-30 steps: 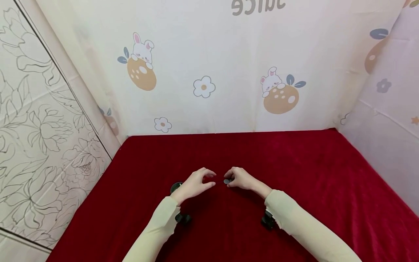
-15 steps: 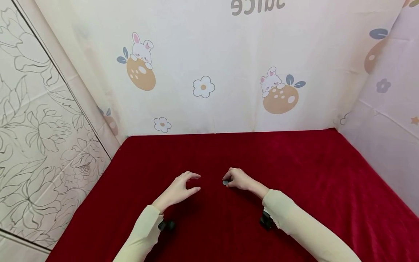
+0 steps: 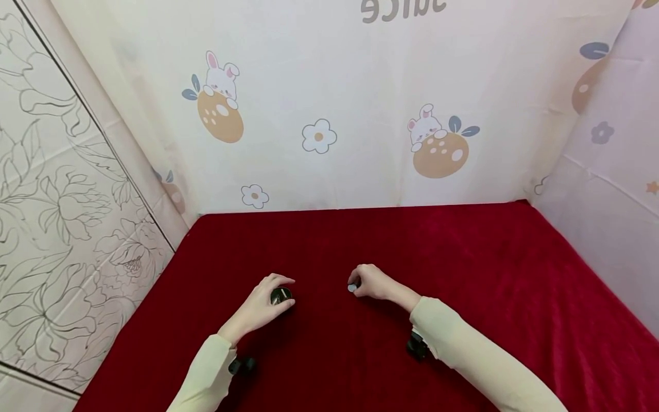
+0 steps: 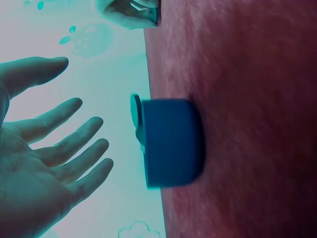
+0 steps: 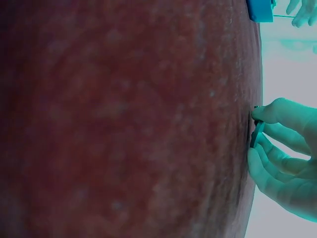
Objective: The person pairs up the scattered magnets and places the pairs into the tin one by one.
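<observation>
Red velvet tabletop (image 3: 463,274), cartoon bunny-print backdrop (image 3: 360,86) behind, floral panel (image 3: 62,189) left. Left hand (image 3: 259,306) open, fingers spread over small dark round container (image 3: 281,296), near centre-left. Right hand (image 3: 372,282) pinches small grey disc (image 3: 352,288) against the cloth. Disc mostly hidden by fingers; wrist views colour-shifted.

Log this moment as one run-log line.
left hand: open beside dark round container | right hand: pinching small grey disc | surface: red cloth
</observation>
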Demonstrator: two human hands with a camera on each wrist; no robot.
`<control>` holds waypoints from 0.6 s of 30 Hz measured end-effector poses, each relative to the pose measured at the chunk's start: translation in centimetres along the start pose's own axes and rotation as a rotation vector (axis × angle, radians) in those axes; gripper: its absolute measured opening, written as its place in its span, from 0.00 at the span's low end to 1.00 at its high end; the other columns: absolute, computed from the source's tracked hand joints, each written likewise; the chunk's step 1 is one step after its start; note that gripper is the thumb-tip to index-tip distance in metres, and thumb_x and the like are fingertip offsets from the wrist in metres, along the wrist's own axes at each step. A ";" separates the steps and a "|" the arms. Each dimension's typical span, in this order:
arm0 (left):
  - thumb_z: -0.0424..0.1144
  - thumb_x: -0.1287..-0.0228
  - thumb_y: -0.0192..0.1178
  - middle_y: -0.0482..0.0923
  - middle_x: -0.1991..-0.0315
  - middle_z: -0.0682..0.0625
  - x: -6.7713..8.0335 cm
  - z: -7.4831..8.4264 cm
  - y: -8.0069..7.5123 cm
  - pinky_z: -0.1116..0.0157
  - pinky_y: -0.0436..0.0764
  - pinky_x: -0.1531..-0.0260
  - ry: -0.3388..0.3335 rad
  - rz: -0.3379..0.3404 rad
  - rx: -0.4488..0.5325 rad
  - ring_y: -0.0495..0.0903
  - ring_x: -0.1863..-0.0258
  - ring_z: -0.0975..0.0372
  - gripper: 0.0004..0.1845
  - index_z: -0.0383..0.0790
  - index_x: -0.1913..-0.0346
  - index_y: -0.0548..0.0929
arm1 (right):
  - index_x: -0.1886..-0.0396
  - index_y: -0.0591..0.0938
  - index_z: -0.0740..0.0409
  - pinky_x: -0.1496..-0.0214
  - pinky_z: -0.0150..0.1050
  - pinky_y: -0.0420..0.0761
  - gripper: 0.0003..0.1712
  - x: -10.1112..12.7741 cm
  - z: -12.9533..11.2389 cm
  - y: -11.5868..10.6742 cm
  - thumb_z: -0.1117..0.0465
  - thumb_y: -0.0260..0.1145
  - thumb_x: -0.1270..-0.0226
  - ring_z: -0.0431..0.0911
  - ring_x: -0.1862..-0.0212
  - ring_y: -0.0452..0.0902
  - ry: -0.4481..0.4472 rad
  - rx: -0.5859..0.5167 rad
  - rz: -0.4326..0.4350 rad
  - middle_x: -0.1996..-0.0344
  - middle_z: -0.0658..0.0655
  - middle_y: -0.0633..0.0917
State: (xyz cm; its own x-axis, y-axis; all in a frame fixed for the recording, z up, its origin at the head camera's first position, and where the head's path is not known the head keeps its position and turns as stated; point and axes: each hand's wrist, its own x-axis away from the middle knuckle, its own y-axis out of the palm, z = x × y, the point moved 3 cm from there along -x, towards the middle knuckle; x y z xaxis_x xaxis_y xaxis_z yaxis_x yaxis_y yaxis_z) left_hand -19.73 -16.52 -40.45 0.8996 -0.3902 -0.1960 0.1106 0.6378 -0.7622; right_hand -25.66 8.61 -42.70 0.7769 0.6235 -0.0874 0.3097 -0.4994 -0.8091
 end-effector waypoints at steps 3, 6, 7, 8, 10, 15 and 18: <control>0.41 0.45 0.61 0.70 0.53 0.53 0.4 -0.4 -0.3 0.54 0.69 0.53 0.005 0.019 -0.008 0.69 0.50 0.57 0.20 0.39 0.49 0.75 | 0.67 0.81 0.67 0.71 0.29 0.73 0.10 -0.2 -0.3 0.0 0.72 0.63 0.53 0.45 0.70 0.76 -0.016 -0.015 0.008 0.70 0.58 0.81; 0.41 0.46 0.62 0.70 0.53 0.52 0.8 -0.9 -0.4 0.54 0.70 0.53 0.003 0.027 -0.004 0.69 0.50 0.56 0.21 0.39 0.49 0.75 | 0.67 0.81 0.67 0.70 0.28 0.73 0.10 -0.5 -0.8 -0.1 0.72 0.63 0.52 0.43 0.70 0.76 -0.030 -0.038 0.017 0.71 0.57 0.81; 0.41 0.46 0.62 0.70 0.52 0.52 0.9 -1.1 -0.4 0.54 0.70 0.53 -0.001 0.024 0.001 0.70 0.50 0.56 0.21 0.38 0.49 0.75 | 0.67 0.81 0.67 0.70 0.28 0.73 0.09 -0.6 -0.9 -0.1 0.72 0.63 0.52 0.43 0.70 0.75 -0.036 -0.043 0.021 0.71 0.56 0.81; 0.41 0.46 0.62 0.70 0.52 0.51 1.0 -1.3 -0.4 0.54 0.70 0.53 -0.006 0.020 0.004 0.70 0.50 0.55 0.21 0.38 0.49 0.74 | 0.67 0.82 0.66 0.70 0.28 0.73 0.09 -0.7 -1.1 -0.1 0.72 0.63 0.52 0.43 0.71 0.75 -0.040 -0.053 0.023 0.71 0.56 0.81; 0.40 0.45 0.61 0.70 0.51 0.50 1.1 -1.7 -0.4 0.54 0.70 0.53 -0.023 0.007 0.011 0.70 0.50 0.54 0.22 0.38 0.48 0.73 | 0.67 0.82 0.67 0.71 0.28 0.73 0.09 -0.8 -1.5 0.0 0.72 0.63 0.52 0.43 0.71 0.75 -0.053 -0.065 0.027 0.71 0.56 0.81; 0.37 0.46 0.61 0.70 0.51 0.48 1.4 -2.5 -0.5 0.52 0.69 0.51 -0.057 -0.014 0.027 0.70 0.50 0.54 0.21 0.39 0.47 0.73 | 0.66 0.82 0.67 0.71 0.28 0.74 0.09 -1.3 -2.5 0.2 0.71 0.63 0.51 0.43 0.71 0.75 -0.067 -0.096 0.031 0.71 0.56 0.81; 0.35 0.46 0.61 0.70 0.52 0.46 1.6 -2.9 -0.7 0.52 0.68 0.51 -0.069 -0.012 0.029 0.70 0.50 0.54 0.21 0.38 0.47 0.73 | 0.65 0.81 0.67 0.70 0.27 0.73 0.10 -1.5 -3.1 0.4 0.70 0.63 0.50 0.44 0.70 0.76 -0.062 -0.119 0.037 0.70 0.56 0.81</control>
State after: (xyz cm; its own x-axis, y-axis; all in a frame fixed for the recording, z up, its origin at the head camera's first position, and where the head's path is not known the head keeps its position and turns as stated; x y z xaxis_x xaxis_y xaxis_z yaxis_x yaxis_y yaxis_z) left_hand -19.61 -19.52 -42.06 0.9251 -0.3517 -0.1430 0.1327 0.6525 -0.7461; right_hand -25.03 5.59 -41.14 0.7546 0.6377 -0.1547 0.3474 -0.5883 -0.7302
